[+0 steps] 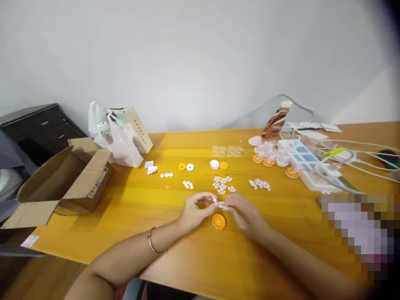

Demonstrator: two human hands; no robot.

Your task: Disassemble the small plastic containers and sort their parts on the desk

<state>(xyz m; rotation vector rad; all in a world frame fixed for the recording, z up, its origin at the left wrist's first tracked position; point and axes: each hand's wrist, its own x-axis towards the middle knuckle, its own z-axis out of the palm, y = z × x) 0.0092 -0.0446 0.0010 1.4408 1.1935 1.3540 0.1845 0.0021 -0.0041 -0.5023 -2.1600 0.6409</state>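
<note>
My left hand [197, 209] and my right hand [248, 214] meet above the table, fingertips pinched. Between them are small white plastic pieces [221, 204]; one lies flat towards the right fingers and another stands tilted at the left fingertips. Fingers partly cover them, so their exact fit cannot be told. An orange round cap [218, 221] with a scalloped rim rests just below my hands. Beyond my fingers lies a loose pile of white fan-shaped plastic pieces [222, 185], with more openwork white pieces [260, 184] to the right.
White discs [188, 184], yellow wheels [181, 166], a white wheel [214, 164] and clear rings [230, 151] lie farther back. Orange-and-clear assemblies [268, 154] stand by a bottle [278, 120] and power strip [298, 156]. An open cardboard box [84, 189] and plastic bag [121, 141] are left.
</note>
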